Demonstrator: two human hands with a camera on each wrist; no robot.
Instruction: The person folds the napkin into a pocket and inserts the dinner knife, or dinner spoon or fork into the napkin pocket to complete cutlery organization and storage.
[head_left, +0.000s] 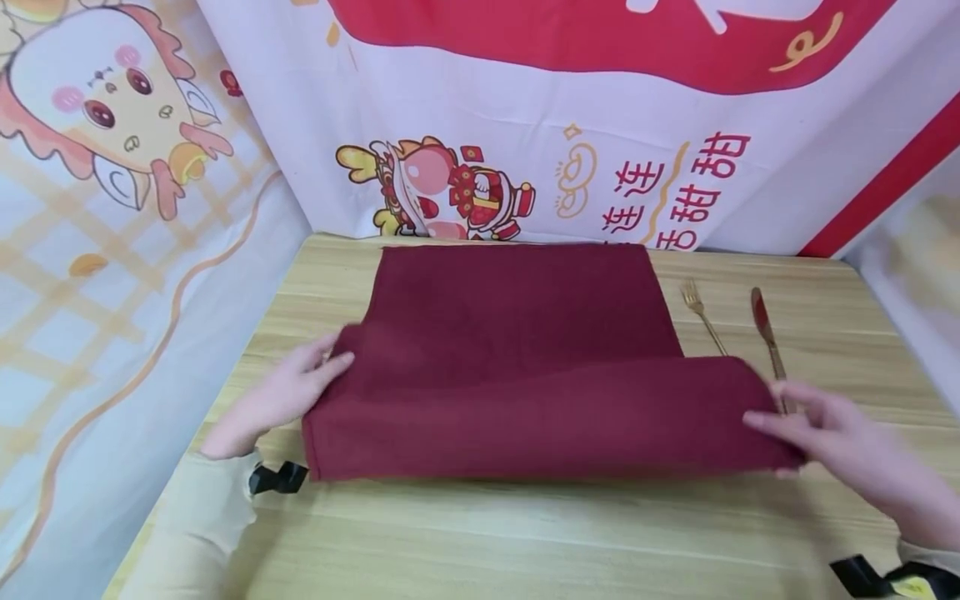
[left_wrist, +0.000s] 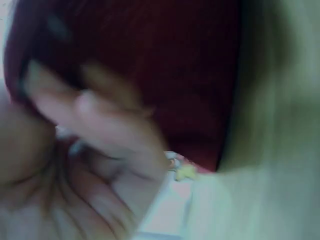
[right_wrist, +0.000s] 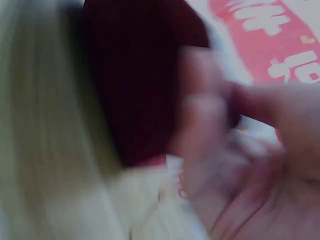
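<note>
A dark red cloth [head_left: 517, 300] lies on the wooden table, its far part flat and its near part lifted and curved over in a loose fold. My left hand [head_left: 288, 387] pinches the fold at its left side, thumb on top. At the right side, my right hand [head_left: 832, 429] grips the other end of the fold between thumb and fingers. The left wrist view, blurred, has the cloth [left_wrist: 185, 75] hanging beyond the curled fingers. In the right wrist view the raised cloth [right_wrist: 135, 75] runs away from the thumb and fingers.
To the right of the cloth lie a gold fork [head_left: 695, 300], its handle end hidden by the fold, and a gold knife [head_left: 762, 321] reaching close to my right hand. A printed white and red curtain [head_left: 465, 92] hangs along the back edge of the wooden table [head_left: 525, 542].
</note>
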